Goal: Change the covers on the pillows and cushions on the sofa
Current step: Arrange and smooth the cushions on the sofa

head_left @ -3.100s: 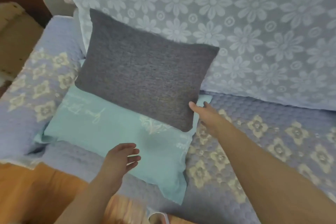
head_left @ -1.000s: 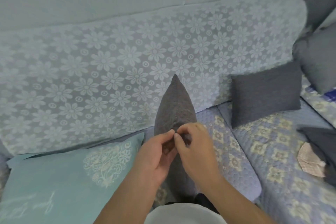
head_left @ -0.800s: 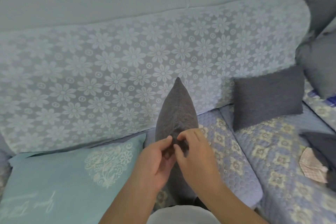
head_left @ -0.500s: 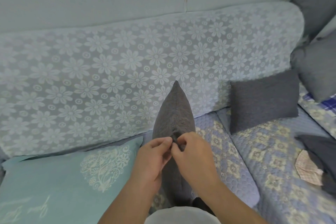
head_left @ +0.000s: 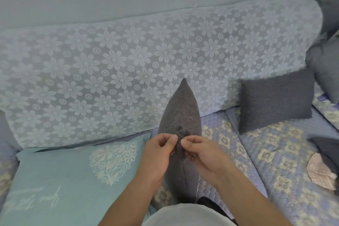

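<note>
A dark grey cushion (head_left: 180,108) stands on edge in front of me, its seam facing up. My left hand (head_left: 157,154) and my right hand (head_left: 203,152) both pinch the cover fabric along that seam, fingertips close together beside a small pucker. To the left on the sofa seat lies a turquoise pillow (head_left: 69,176) with a white heart print. A second grey cushion (head_left: 277,99) leans against the backrest at the right.
The sofa backrest (head_left: 128,64) carries a pale flower-lace throw, and the seat (head_left: 256,152) a quilted lilac cover. More grey cushions (head_left: 328,71) are piled in the right corner. Dark cloth (head_left: 326,150) and a pink checked piece (head_left: 321,170) lie at the right edge.
Three seconds ago the grey cushion lay against the turquoise pillow with my right hand at its corner. Now it stands on edge before me, both hands working the seam with small finger shifts.
</note>
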Tool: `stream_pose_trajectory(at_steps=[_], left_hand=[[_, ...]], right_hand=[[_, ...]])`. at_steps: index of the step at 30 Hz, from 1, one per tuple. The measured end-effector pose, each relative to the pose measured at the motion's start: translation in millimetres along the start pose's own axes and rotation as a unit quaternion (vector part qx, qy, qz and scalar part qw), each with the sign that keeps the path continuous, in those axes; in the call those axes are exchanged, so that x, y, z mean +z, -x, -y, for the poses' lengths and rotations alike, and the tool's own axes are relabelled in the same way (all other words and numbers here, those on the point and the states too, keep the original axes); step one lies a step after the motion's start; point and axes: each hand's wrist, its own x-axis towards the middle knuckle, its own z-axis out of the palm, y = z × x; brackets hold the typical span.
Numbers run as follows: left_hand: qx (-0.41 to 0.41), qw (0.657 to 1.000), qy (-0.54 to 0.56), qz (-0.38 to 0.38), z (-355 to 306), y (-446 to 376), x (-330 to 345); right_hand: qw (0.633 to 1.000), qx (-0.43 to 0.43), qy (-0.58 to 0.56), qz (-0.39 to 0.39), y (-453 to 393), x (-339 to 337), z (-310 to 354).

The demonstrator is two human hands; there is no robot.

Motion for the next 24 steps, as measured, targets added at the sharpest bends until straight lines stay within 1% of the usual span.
stream_pose_trajectory(at_steps=[3,6,8,13,17,19,20,22,24], left_hand=[[0.101,0.986,-0.119,-0.056,4,5,-1],[0.236,0.945,-0.206,-0.098,9,10,-4],[0.287,0.92,-0.25,-0.094,15,10,-7],[0.253,0.928,-0.265,-0.074,18,12,-8],[0.213,0.951,-0.217,-0.057,16,10,-8],[0.197,0.956,-0.211,-0.051,17,12,-6],[0.185,0.962,-0.191,-0.056,16,12,-5],[0.151,0.974,-0.147,-0.085,13,10,-3],[0.143,0.97,-0.159,-0.116,12,4,-4]], right_hand=[[0.999,0.003,-0.044,0.02,-3,1,-3],[0.998,0.0,-0.062,0.031,-2,5,-6],[0.997,-0.009,-0.061,0.035,-2,6,-7],[0.997,-0.016,-0.055,0.043,-3,6,-7],[0.996,-0.028,-0.025,0.081,-2,8,-6],[0.997,-0.037,-0.016,0.067,-4,10,-6],[0.998,-0.039,-0.019,0.052,-6,11,-7],[0.999,-0.034,-0.02,0.011,-10,11,-8],[0.999,-0.026,-0.011,-0.018,-12,10,-12]])
